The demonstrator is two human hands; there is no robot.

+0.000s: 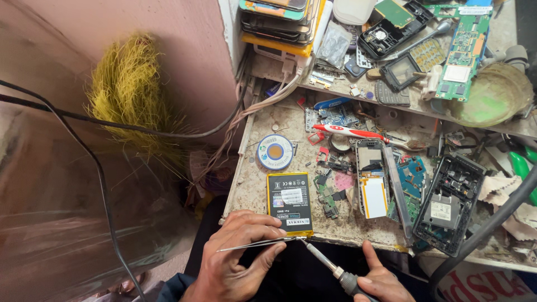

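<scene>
My left hand [238,257] grips thin metal tweezers [254,243] whose tips point right, at the near edge of a flat black and yellow phone battery [289,202]. My right hand [380,282] holds a soldering iron [323,262] by its dark handle. Its metal tip meets the tweezer tips at the battery's bottom edge, just over the front edge of the workbench [251,184]. Whether the tweezers pinch anything is too small to tell.
A solder wick spool [274,151] lies behind the battery. Opened phones [372,178], a black phone frame [450,202], circuit boards [461,47] and a red and white toothbrush [349,132] crowd the bench. Stacked phones [278,19] sit on the shelf. Cables [112,126] hang left.
</scene>
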